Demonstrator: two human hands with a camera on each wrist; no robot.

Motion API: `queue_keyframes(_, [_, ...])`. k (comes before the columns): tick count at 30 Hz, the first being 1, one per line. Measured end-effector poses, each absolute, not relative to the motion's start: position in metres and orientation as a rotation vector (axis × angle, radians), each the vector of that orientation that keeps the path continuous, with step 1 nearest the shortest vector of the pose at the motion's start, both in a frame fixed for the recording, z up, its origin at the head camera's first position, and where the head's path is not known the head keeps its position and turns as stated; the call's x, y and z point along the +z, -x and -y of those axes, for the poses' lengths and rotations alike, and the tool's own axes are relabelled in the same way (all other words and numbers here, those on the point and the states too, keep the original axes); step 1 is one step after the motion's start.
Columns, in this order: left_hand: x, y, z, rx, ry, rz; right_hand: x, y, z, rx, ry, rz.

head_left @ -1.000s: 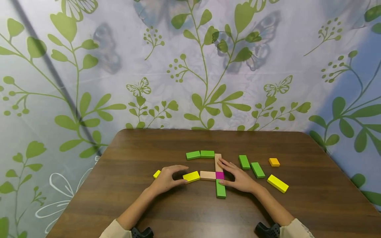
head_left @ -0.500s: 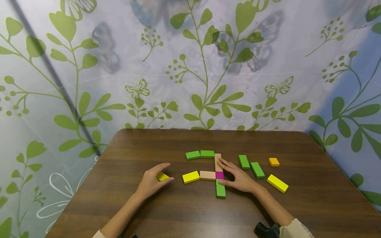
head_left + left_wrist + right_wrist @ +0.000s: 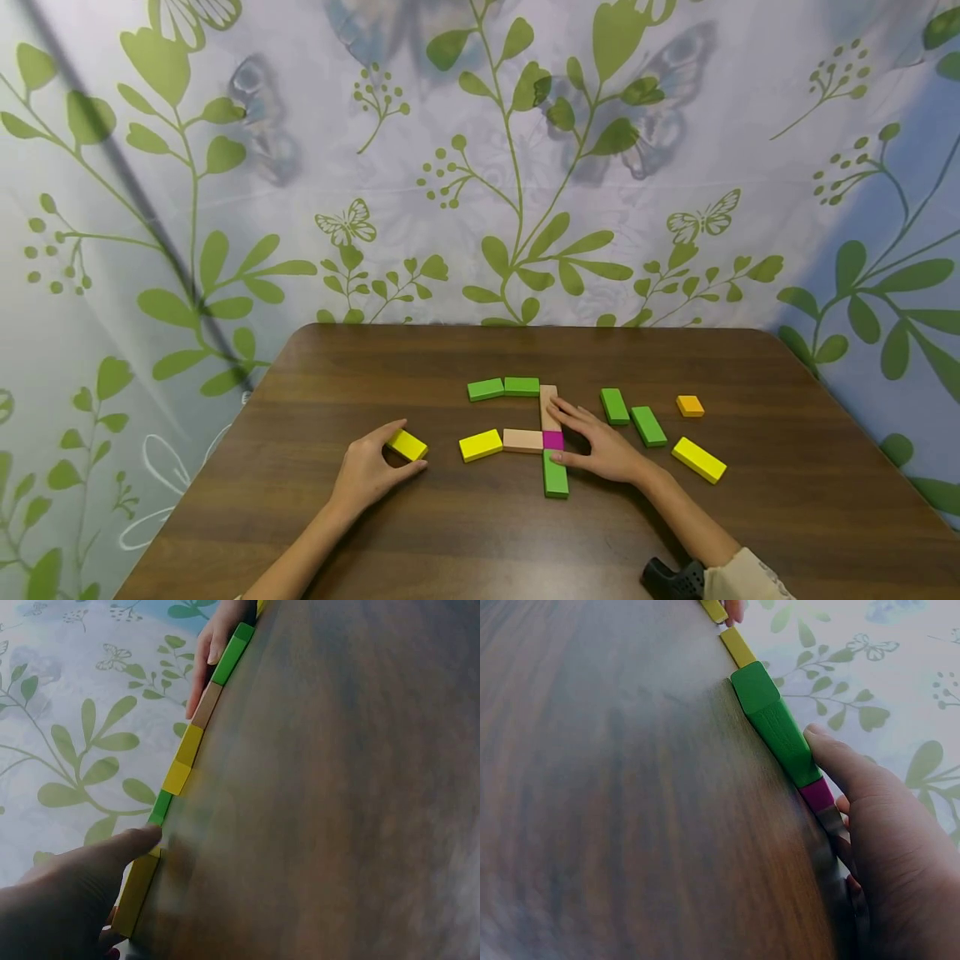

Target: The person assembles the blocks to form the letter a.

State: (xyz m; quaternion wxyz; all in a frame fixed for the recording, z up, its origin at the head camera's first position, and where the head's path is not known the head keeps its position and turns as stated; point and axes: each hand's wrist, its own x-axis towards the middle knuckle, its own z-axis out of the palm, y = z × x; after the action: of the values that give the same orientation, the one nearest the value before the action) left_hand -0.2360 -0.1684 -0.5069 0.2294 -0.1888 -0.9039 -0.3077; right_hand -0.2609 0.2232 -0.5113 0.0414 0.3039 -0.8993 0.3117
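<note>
My left hand [image 3: 369, 468] is at a yellow block [image 3: 407, 445] on the left of the table; the index fingertip is at its far edge, and a small gap separates the thumb from its near side. My right hand [image 3: 606, 446] rests with spread fingers on the row: fingertips on the upright beige block [image 3: 549, 402], thumb on the green block [image 3: 556, 479]. Between those two lies a magenta block [image 3: 552, 440]. A second beige block [image 3: 522, 441] runs left from it, followed by a slanted yellow block [image 3: 481, 446].
Two green blocks [image 3: 522, 387] extend left from the row's far end. Right of my right hand lie two loose green blocks [image 3: 648, 426], an orange block [image 3: 690, 406] and a long yellow block [image 3: 699, 460]. Behind the brown table [image 3: 420, 354] hangs a leaf-patterned cloth [image 3: 480, 167].
My left hand has left the slanted yellow block and moved left to the separate yellow block, which has stayed in place. My right hand has kept its position on the row.
</note>
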Motion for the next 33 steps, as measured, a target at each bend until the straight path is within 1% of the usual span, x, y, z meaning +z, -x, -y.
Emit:
queue_keyframes(5, [-0.507,0.236,0.167,-0.875,0.597,2.461,-0.512,0.263,-0.223,0.951,-0.934,2.753])
queue_keyframes(12, [-0.508,0.235,0.162,-0.942,0.964,2.380,-0.513,0.262,-0.222,0.945,-0.925,2.746])
queue_keyframes(18, [-0.506,0.231,0.158,-0.939,1.150,2.482,-0.513,0.262,-0.222,0.936,-0.927,2.740])
queue_keyframes(28, [-0.505,0.229,0.157,-0.937,1.217,2.547,-0.513,0.262,-0.223,0.948,-0.922,2.749])
queue_keyframes(33, [-0.508,0.228,0.163,-0.895,1.200,2.505,-0.515,0.262,-0.222,0.946,-0.918,2.764])
